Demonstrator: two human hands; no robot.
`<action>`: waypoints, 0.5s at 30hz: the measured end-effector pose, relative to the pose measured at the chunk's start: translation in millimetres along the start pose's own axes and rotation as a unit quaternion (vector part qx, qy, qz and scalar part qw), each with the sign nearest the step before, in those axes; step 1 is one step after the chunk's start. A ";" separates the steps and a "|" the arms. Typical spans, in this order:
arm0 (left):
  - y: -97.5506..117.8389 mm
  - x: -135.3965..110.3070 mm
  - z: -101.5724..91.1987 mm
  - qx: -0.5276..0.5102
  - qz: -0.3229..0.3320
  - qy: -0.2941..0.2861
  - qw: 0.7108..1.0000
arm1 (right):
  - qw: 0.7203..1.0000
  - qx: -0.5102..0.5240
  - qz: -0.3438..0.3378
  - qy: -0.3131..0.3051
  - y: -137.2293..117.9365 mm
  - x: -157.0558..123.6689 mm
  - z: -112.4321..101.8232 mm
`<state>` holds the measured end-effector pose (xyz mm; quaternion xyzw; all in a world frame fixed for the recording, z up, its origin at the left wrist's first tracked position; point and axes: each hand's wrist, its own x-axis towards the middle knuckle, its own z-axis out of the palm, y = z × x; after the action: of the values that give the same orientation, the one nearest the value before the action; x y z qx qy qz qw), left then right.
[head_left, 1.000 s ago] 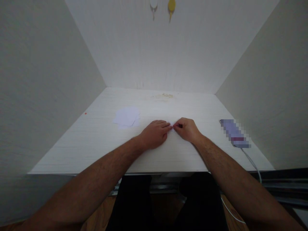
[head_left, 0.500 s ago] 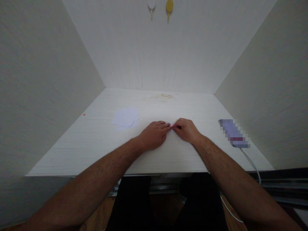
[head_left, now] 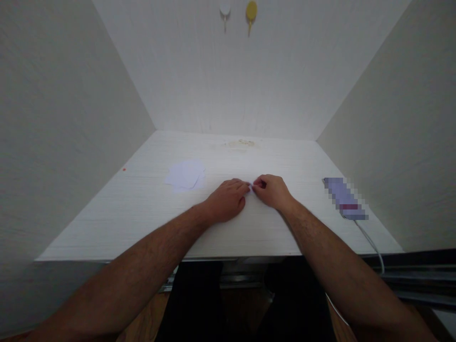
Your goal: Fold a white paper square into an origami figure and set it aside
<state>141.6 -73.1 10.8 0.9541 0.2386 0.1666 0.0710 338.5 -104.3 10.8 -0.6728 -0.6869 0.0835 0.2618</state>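
Both my hands rest together on the white desk [head_left: 142, 213] near its middle. My left hand [head_left: 228, 199] lies palm down, fingers together, pressing on a small white piece of paper [head_left: 250, 186] that is almost wholly hidden. My right hand [head_left: 271, 191] has its fingers curled and pinched at the same small paper, fingertips touching those of the left hand. A loose pile of small white paper sheets [head_left: 185, 175] lies to the left of my left hand, a hand's width away.
A phone [head_left: 345, 197] lies at the desk's right side with a white cable [head_left: 370, 242] running off the front edge. Plain walls close in the desk on three sides. Two hooks, one white [head_left: 224, 10] and one yellow [head_left: 251, 12], hang on the back wall.
My right hand has shifted slightly left and its fingertips have closed in against the left hand's. The left hand stays pressed in place.
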 end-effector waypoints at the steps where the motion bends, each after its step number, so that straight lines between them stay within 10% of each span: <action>1: -0.2 0.3 -0.2 0.002 0.000 -0.002 1.000 | 1.000 -0.010 0.012 0.005 -1.2 1.2 0.8; 15: -4.0 8.7 -5.1 -0.016 -0.013 -0.025 0.999 | 0.994 -0.054 0.090 0.037 -12.8 0.1 2.1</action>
<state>145.3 -65.1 17.2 0.9535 0.2464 0.1457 0.0941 326.2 -104.8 15.0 -0.7480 -0.6168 0.0446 0.2411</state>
